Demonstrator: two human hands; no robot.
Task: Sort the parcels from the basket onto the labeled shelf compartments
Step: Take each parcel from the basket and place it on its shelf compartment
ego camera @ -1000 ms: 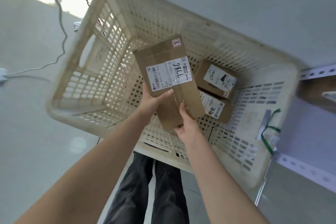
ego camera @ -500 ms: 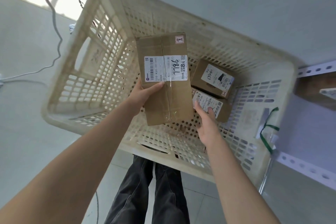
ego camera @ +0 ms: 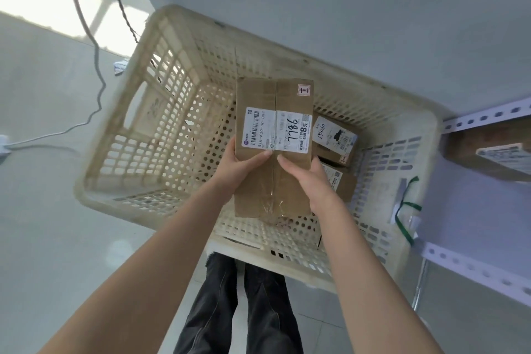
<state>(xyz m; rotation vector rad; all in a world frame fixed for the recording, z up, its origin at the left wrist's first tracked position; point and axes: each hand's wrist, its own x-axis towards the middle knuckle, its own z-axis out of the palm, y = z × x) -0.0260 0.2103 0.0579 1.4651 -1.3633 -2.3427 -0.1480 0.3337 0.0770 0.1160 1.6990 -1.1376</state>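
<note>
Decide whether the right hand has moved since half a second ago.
Yes. The right hand moved left, away from the lower small parcel in the basket, onto the large parcel, gripping it opposite the left hand.

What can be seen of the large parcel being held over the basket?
The large parcel is a brown cardboard box, sealed with clear tape down its middle seam. A white shipping label with barcode and a handwritten black number crosses the top face; a small red sticker sits at one far corner. The left hand and right hand grip its near half, thumbs on top, over the basket.
</note>
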